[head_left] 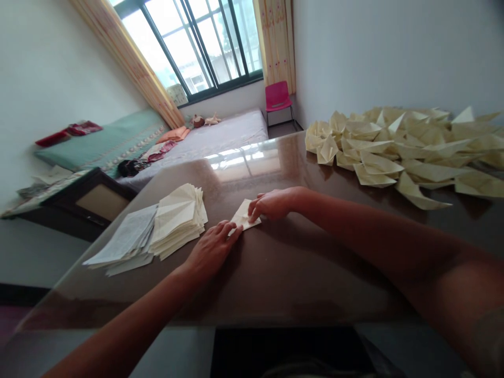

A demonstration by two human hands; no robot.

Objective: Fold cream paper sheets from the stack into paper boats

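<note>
A small cream sheet of paper (243,214), partly folded, lies on the glossy brown table (275,273). My left hand (212,248) rests flat on the table with fingers stretched out, fingertips touching the paper's near edge. My right hand (273,203) presses down on the paper's right side with curled fingers. A stack of cream folded sheets (179,218) lies just left of my left hand, beside a flatter pile of printed pages (125,239).
A big heap of folded cream paper boats (409,149) covers the table's far right. Beyond the table are a bed (212,139), a pink chair (277,97), a barred window (197,42) and a dark cabinet (86,202) at left.
</note>
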